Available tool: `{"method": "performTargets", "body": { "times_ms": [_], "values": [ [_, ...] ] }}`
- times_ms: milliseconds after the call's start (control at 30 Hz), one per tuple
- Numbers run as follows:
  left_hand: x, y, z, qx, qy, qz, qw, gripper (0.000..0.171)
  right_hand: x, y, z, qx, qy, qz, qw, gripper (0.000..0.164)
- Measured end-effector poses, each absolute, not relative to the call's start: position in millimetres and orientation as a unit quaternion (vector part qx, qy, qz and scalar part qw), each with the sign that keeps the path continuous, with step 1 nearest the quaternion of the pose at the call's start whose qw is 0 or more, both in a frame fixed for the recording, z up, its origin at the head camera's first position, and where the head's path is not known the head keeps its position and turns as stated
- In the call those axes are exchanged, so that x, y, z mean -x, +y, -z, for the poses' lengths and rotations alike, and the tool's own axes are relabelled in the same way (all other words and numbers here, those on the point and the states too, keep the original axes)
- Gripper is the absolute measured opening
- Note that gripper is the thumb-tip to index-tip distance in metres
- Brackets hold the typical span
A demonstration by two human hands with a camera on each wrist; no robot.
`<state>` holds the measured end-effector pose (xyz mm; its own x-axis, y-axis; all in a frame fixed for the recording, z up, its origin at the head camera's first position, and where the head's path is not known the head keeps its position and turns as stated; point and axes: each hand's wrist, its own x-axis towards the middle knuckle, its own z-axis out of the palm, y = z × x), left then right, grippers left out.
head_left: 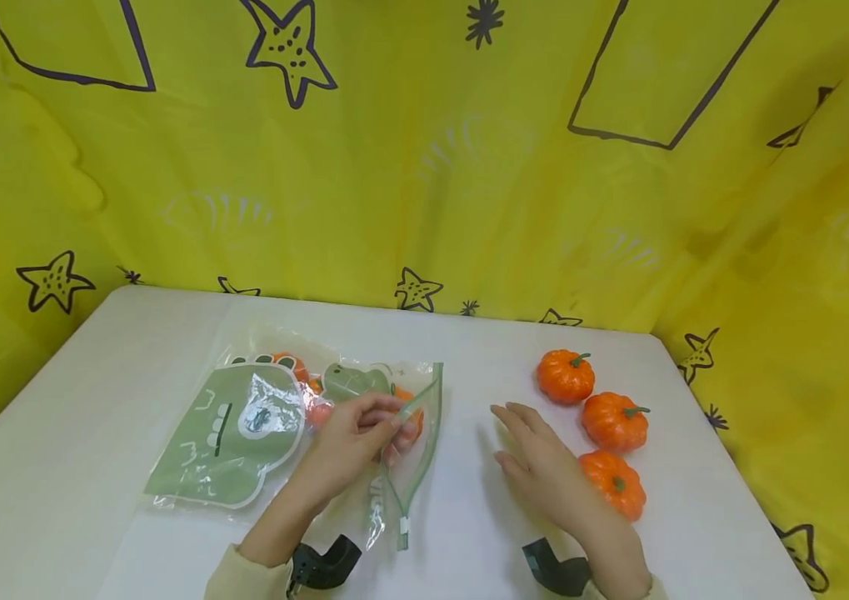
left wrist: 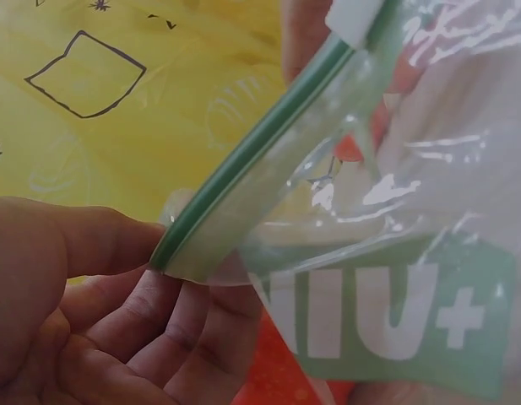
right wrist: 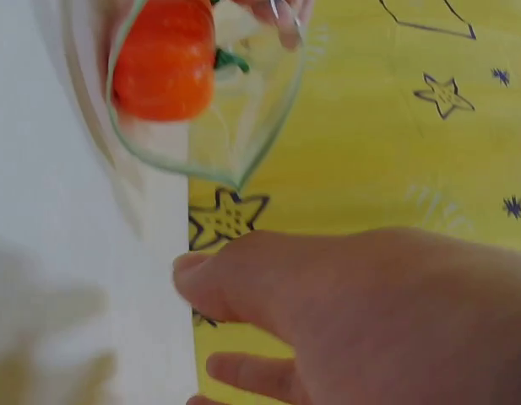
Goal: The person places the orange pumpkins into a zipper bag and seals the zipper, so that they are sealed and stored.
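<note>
A clear zip bag point(head_left: 244, 442) printed with a green cartoon face lies on the table, its mouth parted toward the right. My left hand point(head_left: 360, 437) pinches the green zip edge point(left wrist: 235, 169) between thumb and fingers. Inside the bag are several orange toy pumpkins; one pumpkin point(right wrist: 163, 63) shows near the mouth in the right wrist view. My right hand point(head_left: 544, 467) holds nothing, its fingers extended toward the bag. It is over the table between the bag and three loose toy pumpkins, the nearest being the front pumpkin point(head_left: 616, 483), partly behind the forearm.
The other two loose pumpkins are a middle pumpkin point(head_left: 614, 422) and a back pumpkin point(head_left: 565, 376) on the right of the white table point(head_left: 499, 350). A yellow curtain point(head_left: 394, 183) with dark drawings hangs behind and at both sides. A white zip slider point(head_left: 404, 525) sits on the bag's near corner.
</note>
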<state>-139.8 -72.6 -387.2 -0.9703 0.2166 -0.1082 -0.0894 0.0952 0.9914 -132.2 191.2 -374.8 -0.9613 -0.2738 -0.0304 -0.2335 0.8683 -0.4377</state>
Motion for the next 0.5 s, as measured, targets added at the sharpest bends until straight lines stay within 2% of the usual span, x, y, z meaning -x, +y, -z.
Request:
{"method": "performTargets", "body": {
  "times_ms": [133,500],
  "values": [
    [140.8,-71.1,387.2,-0.047,0.734,-0.668,0.111,0.023,132.9,209.8,370.1,0.110,0.973,0.202,0.028,0.051],
    [139.6,-70.1,388.3,-0.046,0.732,-0.670,0.114,0.024,130.7,233.6,365.4,0.059,0.981,0.177,0.049,0.050]
  ]
}}
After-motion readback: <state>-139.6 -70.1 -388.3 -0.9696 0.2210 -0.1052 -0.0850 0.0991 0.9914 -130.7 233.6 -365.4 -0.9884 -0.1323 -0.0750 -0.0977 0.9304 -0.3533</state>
